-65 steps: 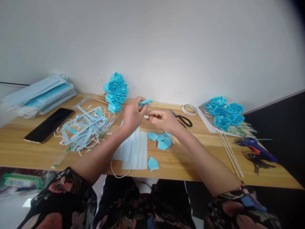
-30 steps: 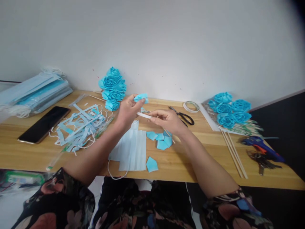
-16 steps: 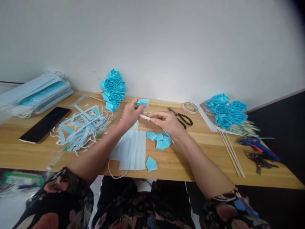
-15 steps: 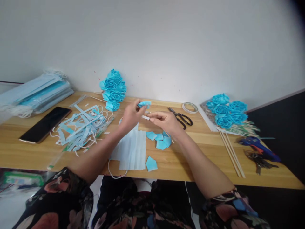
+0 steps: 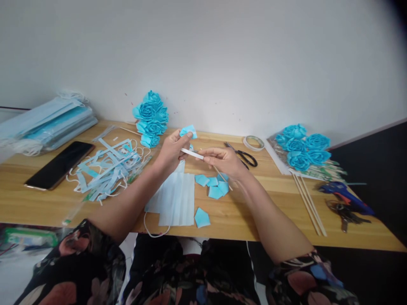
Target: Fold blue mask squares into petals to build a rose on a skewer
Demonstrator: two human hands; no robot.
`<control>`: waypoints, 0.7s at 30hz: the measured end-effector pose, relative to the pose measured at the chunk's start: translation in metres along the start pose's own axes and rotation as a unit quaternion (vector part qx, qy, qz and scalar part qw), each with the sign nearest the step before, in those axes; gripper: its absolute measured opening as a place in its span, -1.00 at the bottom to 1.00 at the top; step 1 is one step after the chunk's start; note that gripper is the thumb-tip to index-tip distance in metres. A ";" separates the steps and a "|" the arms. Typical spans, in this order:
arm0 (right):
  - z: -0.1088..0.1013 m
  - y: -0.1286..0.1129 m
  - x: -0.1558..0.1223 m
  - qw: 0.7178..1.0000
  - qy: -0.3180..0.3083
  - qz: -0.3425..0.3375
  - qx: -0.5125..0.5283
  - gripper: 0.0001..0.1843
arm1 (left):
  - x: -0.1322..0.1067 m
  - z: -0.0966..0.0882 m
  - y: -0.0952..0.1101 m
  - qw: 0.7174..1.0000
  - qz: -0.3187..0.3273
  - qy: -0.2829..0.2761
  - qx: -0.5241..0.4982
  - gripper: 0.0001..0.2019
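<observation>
My left hand [image 5: 174, 149] is closed, pinching a light blue fabric petal [image 5: 189, 131] between thumb and fingers. Between my hands stretches a narrow white strip [image 5: 192, 154], its right end in the fingertips of my right hand [image 5: 222, 160]. That hand is also closed round a thin wooden stick [image 5: 219, 173], whose lower end points down toward the table; the fingers hide its upper end. Just below lie several cut blue petals [image 5: 215, 191], with a single petal [image 5: 202, 217] nearer the edge. A pleated face mask [image 5: 178, 203] lies flat under my left wrist.
Blue fabric roses [image 5: 151, 112] stand at the wall, and more roses [image 5: 299, 146] lie right. Mask scraps [image 5: 108, 167], a phone [image 5: 60, 165] and stacked masks [image 5: 54, 120] occupy the left. Scissors [image 5: 246, 156], a tape roll [image 5: 253, 143], sticks [image 5: 310, 207] and a glue gun [image 5: 345, 197] lie right.
More of the white strip now shows between my hands. My left hand has shifted slightly left, and the blue petal in it has risen and turned its flat face up.
</observation>
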State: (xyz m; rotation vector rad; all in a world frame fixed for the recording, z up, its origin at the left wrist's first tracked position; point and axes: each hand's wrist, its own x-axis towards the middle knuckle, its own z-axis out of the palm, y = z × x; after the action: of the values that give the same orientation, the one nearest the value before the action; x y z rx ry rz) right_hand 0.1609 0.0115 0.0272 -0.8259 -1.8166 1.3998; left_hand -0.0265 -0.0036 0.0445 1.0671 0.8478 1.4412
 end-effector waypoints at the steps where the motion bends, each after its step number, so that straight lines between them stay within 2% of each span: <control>1: 0.000 0.000 0.000 1.000 -0.004 -0.001 0.006 -0.68 | 0.000 0.000 0.000 1.000 0.003 -0.004 -0.002 -0.60; 11: 0.011 -0.009 -0.003 0.997 0.033 0.018 -0.063 -0.74 | -0.004 0.004 -0.005 0.997 0.029 0.015 0.064 -0.61; 17: 0.018 -0.011 -0.005 0.993 0.039 0.026 -0.108 -0.71 | -0.005 0.005 -0.009 0.985 0.068 0.040 0.153 -0.69; 21: 0.018 -0.011 -0.005 0.993 0.033 0.021 -0.109 -0.70 | -0.005 0.004 -0.006 0.979 0.088 0.052 0.175 -0.72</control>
State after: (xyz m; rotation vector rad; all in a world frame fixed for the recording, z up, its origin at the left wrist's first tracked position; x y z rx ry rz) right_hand 0.1480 -0.0044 0.0341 -1.0138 -1.9333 1.1992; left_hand -0.0203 -0.0080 0.0397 1.3675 1.1361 1.5394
